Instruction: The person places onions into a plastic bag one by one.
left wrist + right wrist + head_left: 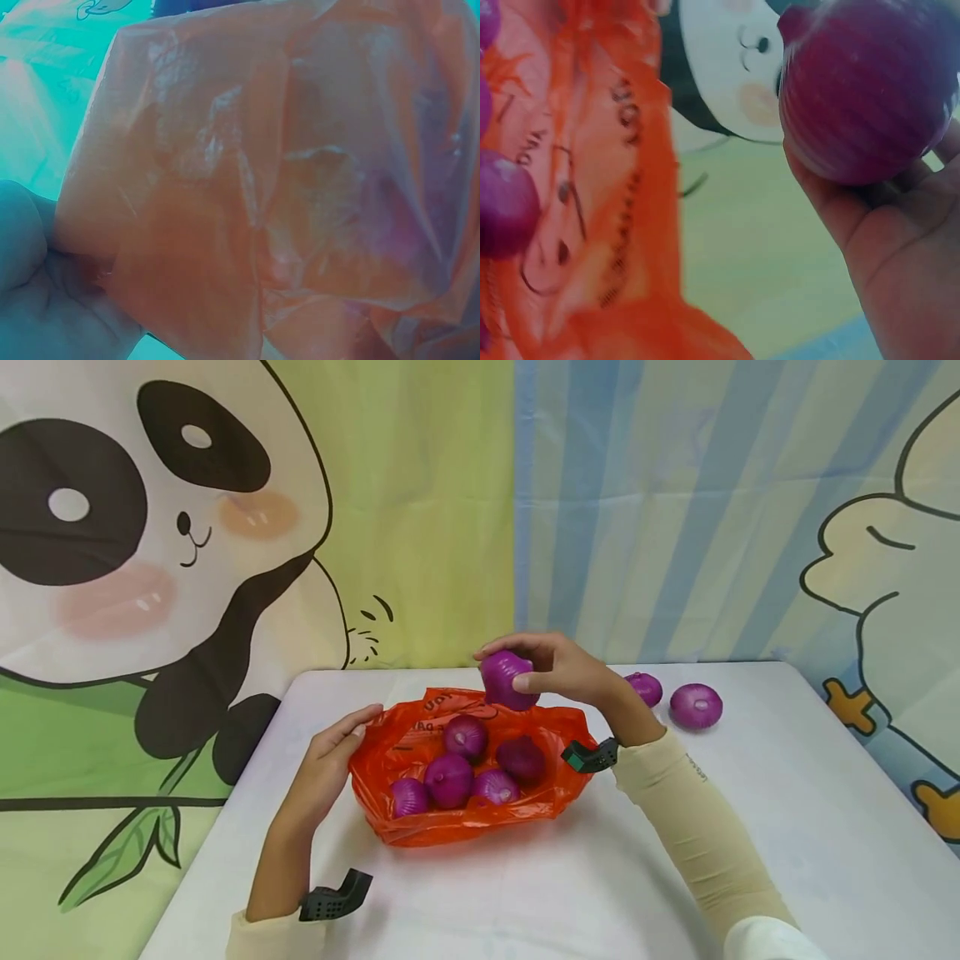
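Observation:
My right hand [558, 667] grips a purple onion [508, 680] above the back rim of a red plastic bag [457, 837]. In the right wrist view the same onion [870, 90] rests against the fingers, its stem end pointing up and left. The bag lies wide open on the table with several onions inside, among them a round onion [449, 780] in the middle. My left hand [335, 754] holds the bag's left rim between thumb and fingers. Seen from the left wrist, the thin bag wall [180, 172] fills most of the view and hides the onions.
Two more onions lie on the white table [795, 827] at the right: one onion [696, 706] in full sight, another onion [643, 688] partly behind my right wrist. A printed panda curtain [420, 510] hangs behind the table's back edge.

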The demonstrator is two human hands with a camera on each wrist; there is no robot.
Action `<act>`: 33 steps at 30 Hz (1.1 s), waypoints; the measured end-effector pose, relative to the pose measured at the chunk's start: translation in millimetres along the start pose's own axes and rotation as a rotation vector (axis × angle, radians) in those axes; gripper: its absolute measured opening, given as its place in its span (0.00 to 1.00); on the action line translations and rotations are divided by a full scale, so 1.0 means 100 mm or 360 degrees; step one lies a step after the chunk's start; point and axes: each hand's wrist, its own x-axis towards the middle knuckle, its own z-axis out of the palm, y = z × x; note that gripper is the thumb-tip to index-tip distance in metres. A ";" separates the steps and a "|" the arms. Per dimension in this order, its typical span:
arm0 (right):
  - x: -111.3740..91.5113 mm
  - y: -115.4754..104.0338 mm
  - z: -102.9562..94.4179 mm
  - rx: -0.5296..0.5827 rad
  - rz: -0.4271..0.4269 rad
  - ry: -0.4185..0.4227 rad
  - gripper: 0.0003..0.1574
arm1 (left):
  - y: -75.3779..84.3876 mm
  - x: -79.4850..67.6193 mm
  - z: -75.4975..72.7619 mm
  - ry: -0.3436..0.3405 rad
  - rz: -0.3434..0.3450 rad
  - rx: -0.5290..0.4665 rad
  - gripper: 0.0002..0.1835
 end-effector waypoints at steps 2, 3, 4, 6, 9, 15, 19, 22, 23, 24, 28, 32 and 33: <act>0.05 0.03 0.07 0.0053 0.0011 -0.0067 0.35 | 0.00 -0.01 -0.01 0.0002 -0.0003 0.0017 0.24; 0.08 0.04 0.10 0.0082 0.0019 -0.0095 0.35 | 0.01 -0.01 -0.01 0.0005 -0.0008 0.0021 0.24; 0.10 0.05 0.13 0.0105 0.0020 -0.0122 0.33 | 0.01 -0.01 -0.01 0.0005 -0.0010 0.0023 0.24; 0.14 0.08 0.18 0.0124 0.0022 -0.0162 0.30 | 0.01 -0.01 -0.01 0.0006 -0.0015 0.0021 0.24; 0.20 0.11 0.25 0.0135 0.0030 -0.0216 0.28 | 0.02 -0.01 -0.01 0.0017 -0.0019 0.0021 0.23; 0.29 0.21 0.35 0.0108 0.0122 -0.0389 0.29 | 0.04 -0.01 -0.01 0.0014 -0.0036 0.0001 0.23; 0.33 0.32 0.42 0.0041 0.0268 -0.0533 0.29 | 0.05 -0.01 -0.03 0.0020 -0.0033 0.0029 0.23; 0.33 0.42 0.44 -0.0033 0.0370 -0.0566 0.29 | 0.04 -0.02 -0.03 0.0024 -0.0023 0.0056 0.23; 0.32 0.44 0.45 -0.0052 0.0400 -0.0560 0.28 | 0.04 -0.01 -0.03 0.0024 -0.0022 0.0062 0.23; 0.32 0.45 0.45 -0.0071 0.0418 -0.0550 0.27 | 0.03 -0.01 -0.03 0.0025 -0.0024 0.0058 0.23; 0.32 0.49 0.45 -0.0149 0.0450 -0.0494 0.25 | 0.03 -0.01 -0.02 0.0025 -0.0031 0.0057 0.23; 0.36 0.53 0.49 -0.0253 0.0448 -0.0432 0.27 | 0.03 -0.01 -0.01 0.0025 -0.0023 0.0051 0.23; 0.37 0.55 0.50 -0.0283 0.0448 -0.0415 0.28 | 0.03 -0.01 -0.01 0.0022 -0.0016 0.0046 0.23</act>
